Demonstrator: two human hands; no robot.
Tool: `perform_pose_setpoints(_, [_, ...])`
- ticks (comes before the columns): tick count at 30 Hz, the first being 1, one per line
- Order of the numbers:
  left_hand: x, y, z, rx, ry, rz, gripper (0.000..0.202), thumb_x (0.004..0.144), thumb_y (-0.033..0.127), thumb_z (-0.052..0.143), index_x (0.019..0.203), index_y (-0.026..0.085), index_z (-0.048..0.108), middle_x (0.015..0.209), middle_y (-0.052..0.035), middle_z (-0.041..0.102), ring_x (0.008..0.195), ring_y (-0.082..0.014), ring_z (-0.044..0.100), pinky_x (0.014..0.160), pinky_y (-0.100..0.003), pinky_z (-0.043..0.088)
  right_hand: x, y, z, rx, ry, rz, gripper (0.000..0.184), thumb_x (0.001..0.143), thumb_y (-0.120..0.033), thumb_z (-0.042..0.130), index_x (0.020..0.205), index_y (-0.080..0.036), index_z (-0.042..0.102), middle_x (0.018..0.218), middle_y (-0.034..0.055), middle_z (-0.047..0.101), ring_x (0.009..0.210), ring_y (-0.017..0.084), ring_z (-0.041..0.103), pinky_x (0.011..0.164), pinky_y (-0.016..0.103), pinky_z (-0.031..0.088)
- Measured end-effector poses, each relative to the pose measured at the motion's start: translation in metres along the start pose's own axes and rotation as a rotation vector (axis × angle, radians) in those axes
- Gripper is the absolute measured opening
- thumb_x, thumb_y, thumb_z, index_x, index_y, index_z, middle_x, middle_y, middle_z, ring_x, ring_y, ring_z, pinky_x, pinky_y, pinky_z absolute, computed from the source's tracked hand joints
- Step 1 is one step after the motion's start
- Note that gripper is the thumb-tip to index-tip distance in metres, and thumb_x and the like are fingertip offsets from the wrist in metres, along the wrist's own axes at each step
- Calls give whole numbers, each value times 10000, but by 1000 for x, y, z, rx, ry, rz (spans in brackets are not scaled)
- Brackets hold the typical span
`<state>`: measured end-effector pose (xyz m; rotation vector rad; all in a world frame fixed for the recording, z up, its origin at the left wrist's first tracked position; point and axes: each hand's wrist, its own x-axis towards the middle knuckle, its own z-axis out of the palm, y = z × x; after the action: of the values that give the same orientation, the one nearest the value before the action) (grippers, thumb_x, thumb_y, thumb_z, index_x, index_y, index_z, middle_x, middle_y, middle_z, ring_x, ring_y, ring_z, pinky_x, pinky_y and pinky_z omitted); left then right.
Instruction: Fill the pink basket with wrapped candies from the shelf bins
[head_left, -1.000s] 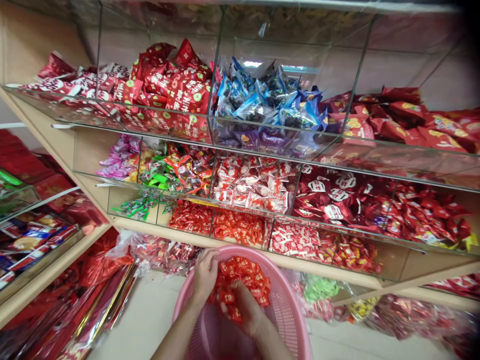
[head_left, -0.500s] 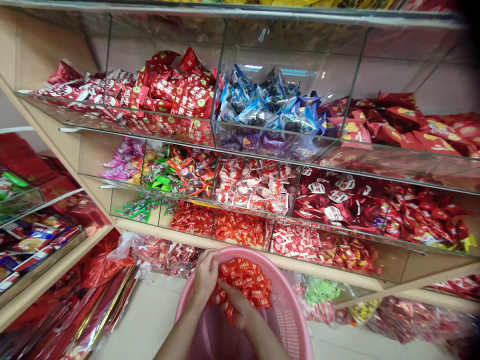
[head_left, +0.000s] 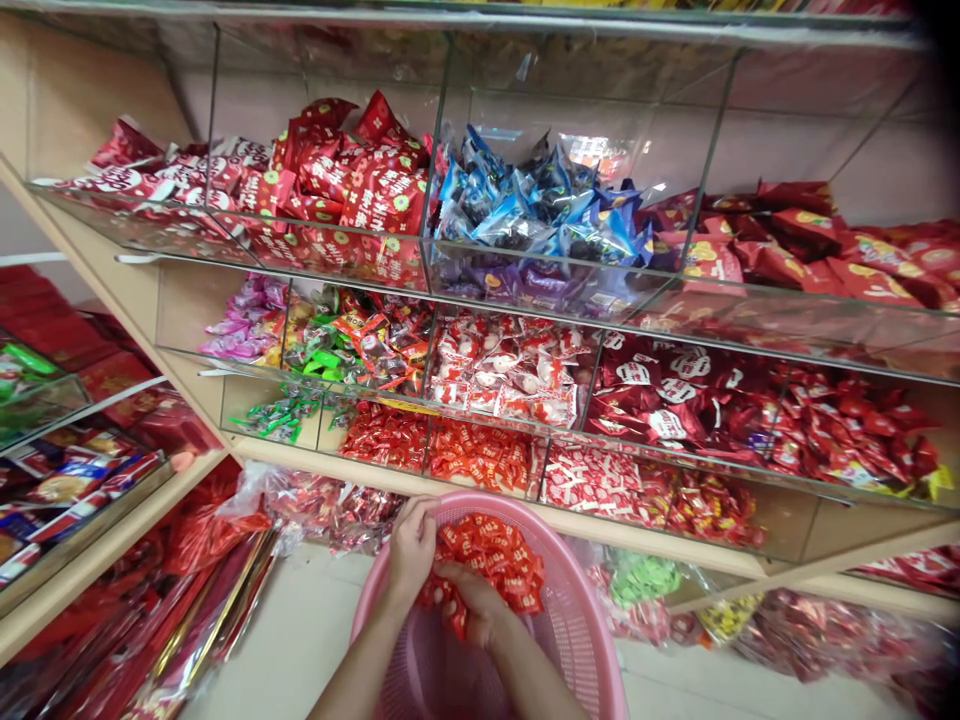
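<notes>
I see the red wrapped candies (head_left: 506,560) heaped in the far part of the pink basket (head_left: 600,620), piled close to its far wall. My right hand (head_left: 476,605) is down in the basket at the near-left edge of the heap, fingers bent, red wrappers showing beneath them; whether it pinches any, I cannot tell. My left hand (head_left: 412,545) lies curled over the left of the rim, its fingertips hidden, so I can't judge how firmly it grips.

Inside, I have room between the heap and the right wall, where the slotted plastic shows. Just beyond the far rim runs the wooden shelf edge (head_left: 622,535), tight against my reach. Above it, glass-fronted bins hold orange-red candies (head_left: 480,455) and red-and-white candies (head_left: 589,475). To the left, pale floor (head_left: 300,600) opens out as far as the long shiny packages (head_left: 195,610); to the right, the green bag (head_left: 645,580) lies near the rim.
</notes>
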<state>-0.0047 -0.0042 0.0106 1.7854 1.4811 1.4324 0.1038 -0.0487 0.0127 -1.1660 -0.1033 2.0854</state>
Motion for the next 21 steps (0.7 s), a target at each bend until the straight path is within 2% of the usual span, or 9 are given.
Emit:
perform_pose_setpoints(8, [0, 0, 0, 7, -6, -6, 280, 806, 120, 396, 898, 197, 648, 953, -50, 658, 948, -175, 609, 880, -325, 489, 10, -6, -4, 175, 33, 117, 261, 846, -302, 615, 694, -95, 573, 513, 7, 595, 343, 16, 463, 316, 66, 274])
perform_pose_setpoints(12, [-1, 0, 1, 17, -13, -4, 280, 804, 118, 397, 895, 198, 650, 951, -45, 658, 941, -173, 609, 870, -320, 493, 8, -8, -3, 281, -35, 138, 348, 871, -397, 565, 683, -105, 549, 515, -2, 581, 331, 1, 420, 307, 58, 245])
perform_pose_setpoints(15, [-1, 0, 1, 26, -19, -8, 287, 801, 111, 397, 906, 200, 650, 957, -44, 659, 945, -174, 609, 876, -324, 491, -1, -11, -4, 334, -109, 167, 327, 875, -398, 554, 734, -103, 558, 552, 8, 595, 361, 4, 433, 321, 57, 253])
perform_pose_setpoints(18, [-1, 0, 1, 27, -25, 1, 287, 792, 106, 404, 901, 203, 650, 950, -42, 661, 942, -177, 610, 877, -324, 489, -11, -14, -10, 332, -123, 173, 278, 873, -352, 538, 779, -93, 574, 612, 37, 615, 420, 16, 483, 356, 61, 288])
perform_pose_setpoints(21, [-2, -3, 2, 24, -33, 8, 283, 791, 99, 401, 894, 200, 645, 947, -44, 659, 944, -178, 605, 881, -327, 484, -15, -22, -15, 290, -116, 47, 172, 789, -282, 613, 762, -116, 574, 634, 20, 609, 432, 19, 469, 353, 79, 269])
